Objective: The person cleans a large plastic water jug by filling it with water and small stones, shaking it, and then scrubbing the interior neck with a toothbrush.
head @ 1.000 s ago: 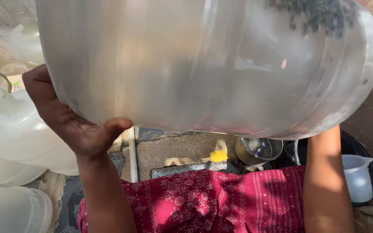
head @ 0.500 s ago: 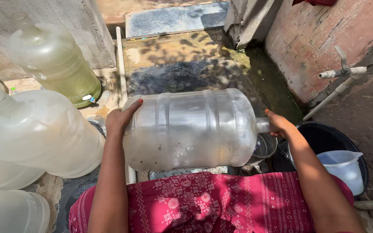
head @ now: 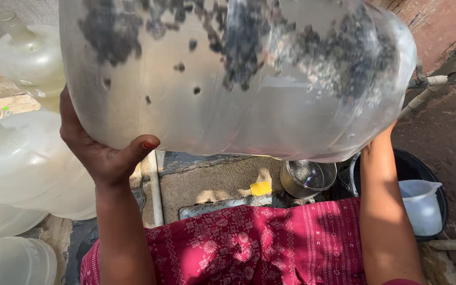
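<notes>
Clearances as I see them: the raised clear jug blocks everything above. Empty jugs crowd the left; a steel pot, black tub and white pipe close the right. Open ground lies beneath, between my forearms.

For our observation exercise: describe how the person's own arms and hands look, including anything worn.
Both forearms are bare, without sleeves, watches or bangles in view. The left hand shows a thumbnail painted red. The right hand is hidden; only its forearm shows.

Clear jug (dark specks); magenta patterned cloth.
</notes>
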